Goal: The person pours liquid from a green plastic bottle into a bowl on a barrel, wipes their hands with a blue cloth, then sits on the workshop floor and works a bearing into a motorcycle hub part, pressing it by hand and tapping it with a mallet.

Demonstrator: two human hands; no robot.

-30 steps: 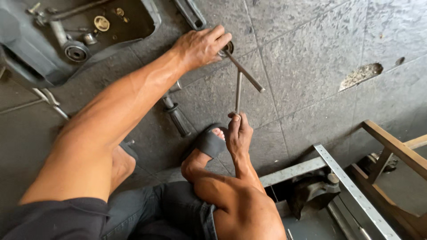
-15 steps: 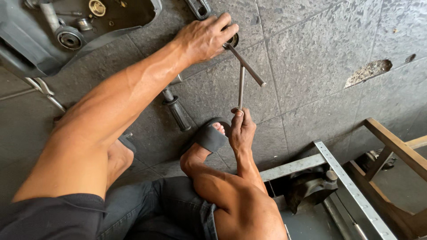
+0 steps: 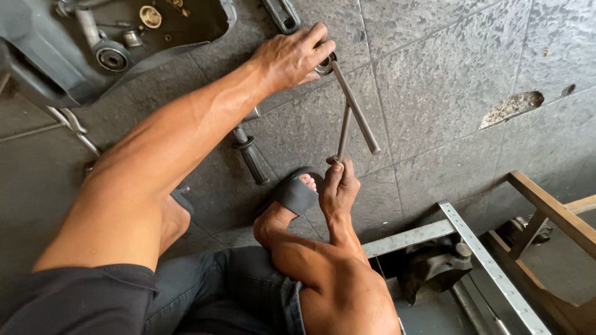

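Hands sit one above the other over grey stone floor tiles (image 3: 447,80); the left hand (image 3: 292,59) reaches far out, fingers curled down over a small metal ring-shaped part (image 3: 325,64) pressed to the floor, while the right hand (image 3: 338,189) is closed in a fist round the lower end of a thin steel rod (image 3: 343,133) held nearly upright; a second, thicker steel bar (image 3: 355,108) slants from the ring part down to the right, crossing the thin rod just above the fist; whether the two bars are joined I cannot tell. Just left of the right hand a foot in a dark sandal (image 3: 292,195) rests on the tile, and near it lies a black rubber handlebar grip (image 3: 251,158). Up left, a grey plastic body panel (image 3: 37,68) holds loose bearings and a brass washer; its edge lies near the left forearm. Right of the bars the floor is open as far as a broken patch in the tile (image 3: 512,107); lower right, a perforated steel angle frame (image 3: 481,254) and a wooden frame (image 3: 549,214) hem the space beside the right elbow.
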